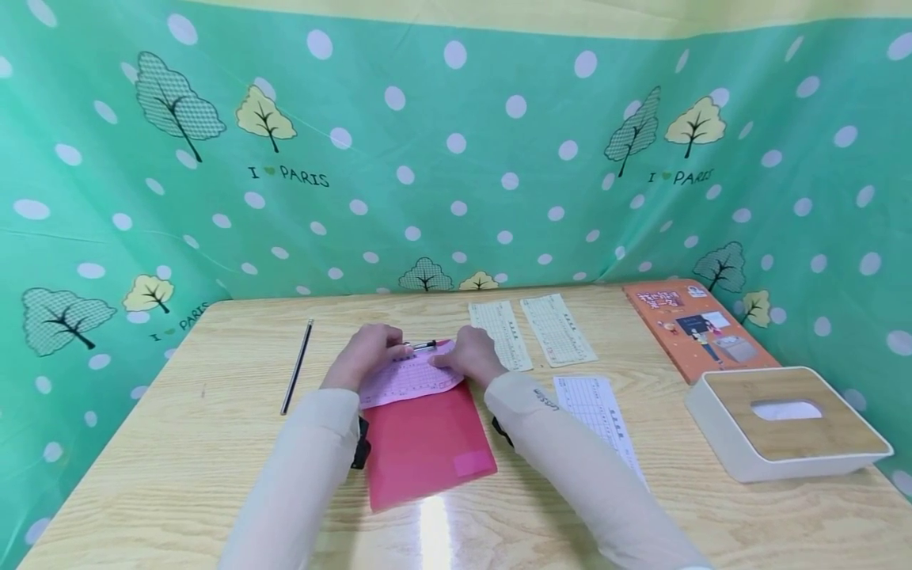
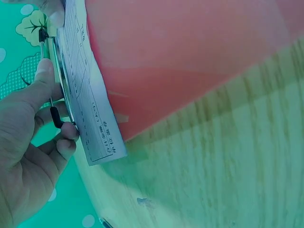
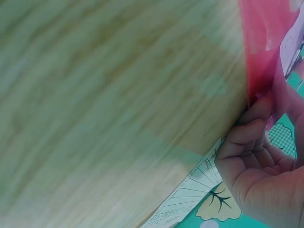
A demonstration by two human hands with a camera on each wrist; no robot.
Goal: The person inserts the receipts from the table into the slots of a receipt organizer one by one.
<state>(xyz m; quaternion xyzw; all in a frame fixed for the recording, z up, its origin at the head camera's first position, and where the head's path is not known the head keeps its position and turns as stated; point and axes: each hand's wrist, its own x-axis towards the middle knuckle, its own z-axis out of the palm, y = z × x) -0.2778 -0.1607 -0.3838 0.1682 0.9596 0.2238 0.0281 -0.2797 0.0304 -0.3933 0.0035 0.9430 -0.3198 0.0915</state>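
A red folder (image 1: 427, 455) lies in front of me, with a printed paper slip (image 1: 409, 381) across its top end. At that end sits a metal clip with black tips (image 1: 425, 345). My left hand (image 1: 366, 356) grips the clip's wire lever (image 2: 54, 116), thumb on one side and fingers on the other. The right hand (image 1: 473, 356) pinches the slip and the folder's top right corner between thumb and curled fingers. In the right wrist view the red folder (image 3: 261, 61) is bent up at the right hand (image 3: 266, 161).
A dark pencil (image 1: 297, 366) lies left of the folder. Paper slips (image 1: 501, 336) (image 1: 559, 328) lie behind the right hand, and another slip (image 1: 594, 412) is partly under the right forearm. An orange book (image 1: 694, 328) and a tissue box (image 1: 791, 427) are at the right.
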